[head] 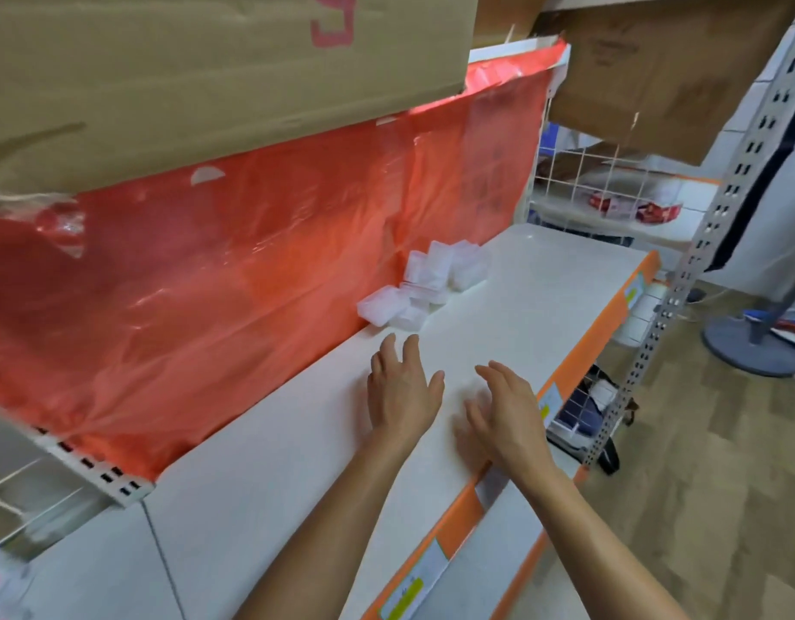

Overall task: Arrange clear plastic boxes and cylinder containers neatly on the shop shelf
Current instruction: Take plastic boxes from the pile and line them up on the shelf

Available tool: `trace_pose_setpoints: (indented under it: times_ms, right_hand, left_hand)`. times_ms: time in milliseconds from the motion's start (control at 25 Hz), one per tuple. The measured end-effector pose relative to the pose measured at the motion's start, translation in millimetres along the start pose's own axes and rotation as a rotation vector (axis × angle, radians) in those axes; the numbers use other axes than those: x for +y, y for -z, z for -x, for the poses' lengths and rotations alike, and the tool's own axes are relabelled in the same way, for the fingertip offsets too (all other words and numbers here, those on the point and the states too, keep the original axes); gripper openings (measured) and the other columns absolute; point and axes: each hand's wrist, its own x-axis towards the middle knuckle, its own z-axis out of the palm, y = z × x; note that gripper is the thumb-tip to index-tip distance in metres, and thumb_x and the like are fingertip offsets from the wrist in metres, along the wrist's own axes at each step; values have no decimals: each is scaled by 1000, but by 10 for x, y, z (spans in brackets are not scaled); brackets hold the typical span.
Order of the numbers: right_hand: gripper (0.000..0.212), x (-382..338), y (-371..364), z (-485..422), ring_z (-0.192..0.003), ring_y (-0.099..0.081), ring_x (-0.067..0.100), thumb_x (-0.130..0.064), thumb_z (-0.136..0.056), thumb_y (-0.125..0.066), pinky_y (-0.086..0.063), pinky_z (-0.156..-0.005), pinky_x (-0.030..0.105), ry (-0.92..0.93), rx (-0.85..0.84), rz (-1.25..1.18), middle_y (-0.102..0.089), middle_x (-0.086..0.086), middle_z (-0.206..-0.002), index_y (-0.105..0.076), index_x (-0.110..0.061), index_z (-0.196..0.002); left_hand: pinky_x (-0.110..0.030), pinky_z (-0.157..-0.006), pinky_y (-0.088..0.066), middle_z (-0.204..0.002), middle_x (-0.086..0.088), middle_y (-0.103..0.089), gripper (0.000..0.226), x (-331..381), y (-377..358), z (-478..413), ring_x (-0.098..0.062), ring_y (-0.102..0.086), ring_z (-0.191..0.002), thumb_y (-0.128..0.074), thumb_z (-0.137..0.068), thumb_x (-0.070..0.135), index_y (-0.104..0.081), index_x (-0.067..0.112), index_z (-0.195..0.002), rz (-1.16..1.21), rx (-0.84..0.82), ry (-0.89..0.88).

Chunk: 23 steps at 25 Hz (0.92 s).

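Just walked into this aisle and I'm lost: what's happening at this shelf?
A person is reaching both hands out over the white shelf. The left hand and right hand are open and hold nothing. Just ahead of them, a jumbled pile of clear plastic boxes sits against the red plastic sheet, not yet lined up.

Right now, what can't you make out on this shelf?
All head view.
- Clear boxes: heaped, see-through and blurred, so no count.
- Behind the red sheet: it hides whatever is there.
- Labels on the orange edge: print too small and blurred.
- Cardboard box: cut off by the top edge, its red mark too.
- Left hand and right hand: open over the shelf, touching it or not unclear.
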Motion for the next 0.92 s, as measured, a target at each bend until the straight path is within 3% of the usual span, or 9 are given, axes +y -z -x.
trace_pose_setpoints:
  times_ms: [280, 520, 640, 800, 920]
  right_hand:
    - [50, 225, -204, -1053, -133, -31, 27, -16, -86, -58, -25, -107, 29, 105, -92, -60, -38, 11, -144, -45, -7, -133]
    - [53, 282, -246, -2052, -125, -42, 40, -10, -79, -65, -31, -104, 40, 255, -91, -105, -46, 24, -134, -48, 3, -128]
    - [56, 284, -274, -2473, -126, -40, 42, -19, -83, -58, -30, -106, 43, 296, -59, -133, -46, 27, -134, -44, 4, -131]
    - [60, 288, -414, -2795, -118, -43, 43, -34, -87, -57, -33, -99, 45, 322, -124, -68, -50, 26, -127, -41, -5, -137]
    - [53, 310, -485, -2837, -109, -47, 42, -37, -82, -58, -33, -93, 42, 306, -154, -112, -55, 22, -117, -51, -7, -124]
  left_hand:
    - [-41, -100, -36, -149, -18, -20, 67, -89, -250, -727, -35, -31, -129, -64, -84, 29, -33, 14, -141, -43, 68, 238]
    - [-35, -109, -26, -154, -12, -14, 68, -129, -374, -1191, -33, -23, -136, -61, -83, 11, -31, 16, -143, -8, 145, 400]
    - [-32, -110, -26, -154, -9, -15, 65, -174, -431, -1273, -31, -24, -137, -53, -80, -5, -39, 17, -140, 36, 184, 447]
    - [-22, -106, -25, -150, -4, -29, 62, -198, -461, -1251, -24, -32, -134, -50, -77, -11, -50, 16, -133, 34, 204, 468]
    - [-28, -104, -31, -139, -4, -47, 55, -210, -448, -1201, -25, -44, -124, -54, -77, -1, -55, 16, -130, 88, 262, 482]
